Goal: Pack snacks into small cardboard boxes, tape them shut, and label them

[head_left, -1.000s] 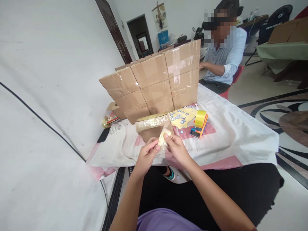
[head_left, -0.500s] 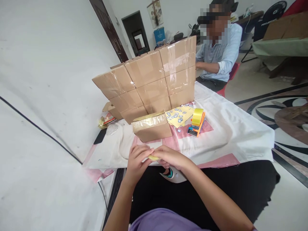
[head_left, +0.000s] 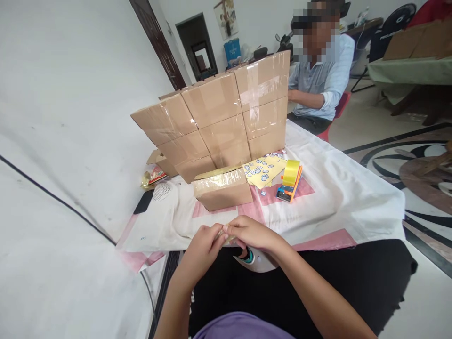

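My left hand (head_left: 202, 244) and my right hand (head_left: 249, 232) meet at the near edge of the table, fingers closed together on a small crumpled piece of yellowish tape (head_left: 223, 233) that barely shows between them. Just beyond them lies a small taped cardboard box (head_left: 221, 189) on the white and pink cloth (head_left: 335, 193). A yellow tape roll in an orange dispenser (head_left: 290, 180) stands to the right of the box.
A wall of stacked taped cartons (head_left: 219, 117) stands behind the small box. A yellow sheet with small blue stickers (head_left: 263, 170) lies beside it. A white round speaker (head_left: 163, 191) and a snack packet (head_left: 151, 177) sit left. Another person in a blue shirt (head_left: 318, 80) sits beyond the cartons.
My hands came down from in front of the small box to the table's near edge. The tape piece, spread between my fingers before, is now squeezed small between them.
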`<state>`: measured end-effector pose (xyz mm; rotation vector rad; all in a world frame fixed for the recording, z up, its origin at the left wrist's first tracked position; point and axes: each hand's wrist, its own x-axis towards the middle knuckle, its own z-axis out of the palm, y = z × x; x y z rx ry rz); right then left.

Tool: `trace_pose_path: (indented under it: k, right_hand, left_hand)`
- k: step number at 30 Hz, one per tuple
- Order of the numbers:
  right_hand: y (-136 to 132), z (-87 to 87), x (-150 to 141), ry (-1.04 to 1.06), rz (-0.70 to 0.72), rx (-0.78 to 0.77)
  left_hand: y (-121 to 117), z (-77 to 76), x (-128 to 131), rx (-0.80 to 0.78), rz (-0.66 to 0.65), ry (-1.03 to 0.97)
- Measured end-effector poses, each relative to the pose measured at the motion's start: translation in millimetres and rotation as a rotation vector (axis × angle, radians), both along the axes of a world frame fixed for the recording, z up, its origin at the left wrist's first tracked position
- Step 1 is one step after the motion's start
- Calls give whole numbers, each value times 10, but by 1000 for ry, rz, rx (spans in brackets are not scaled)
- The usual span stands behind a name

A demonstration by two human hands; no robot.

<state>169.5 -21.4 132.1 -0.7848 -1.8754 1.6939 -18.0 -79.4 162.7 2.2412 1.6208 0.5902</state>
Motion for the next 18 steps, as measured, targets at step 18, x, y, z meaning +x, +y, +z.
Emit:
trace_pose_path:
  k: [18]
  right_hand:
    - [23,-37,-83,103,-251,156]
  left_hand:
    - [-85,-2,-226,-122,255,-476]
